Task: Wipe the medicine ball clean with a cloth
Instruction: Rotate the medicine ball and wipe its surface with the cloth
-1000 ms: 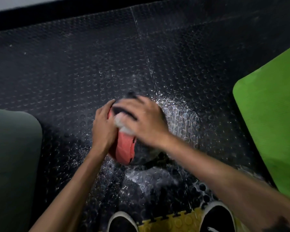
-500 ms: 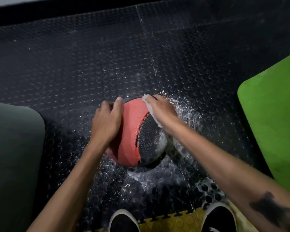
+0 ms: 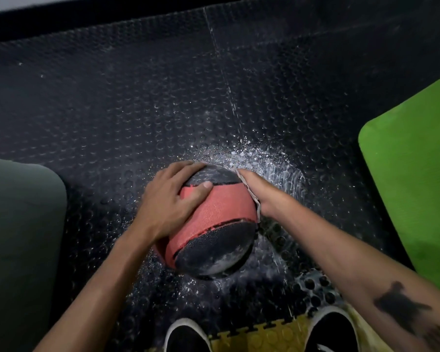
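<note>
Red-and-black textured rubber medicine ball: likely heavy, wet, slippery. Left hand steadies it, fingers spread; right hand presses pale cloth flat against its side.

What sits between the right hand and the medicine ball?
The head view shows a pale cloth sandwiched between the right hand and the medicine ball.

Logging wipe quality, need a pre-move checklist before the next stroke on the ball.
1. Left hand steadies the red and black textured medicine ball: ok.
2. Pale cloth between right hand and ball: ok.
3. Near black panel clean: not ok, whitish residue.
4. Black studded rubber floor dry: not ok, wet around ball.
5. Ball's far side and underside clean: cannot tell.
</note>
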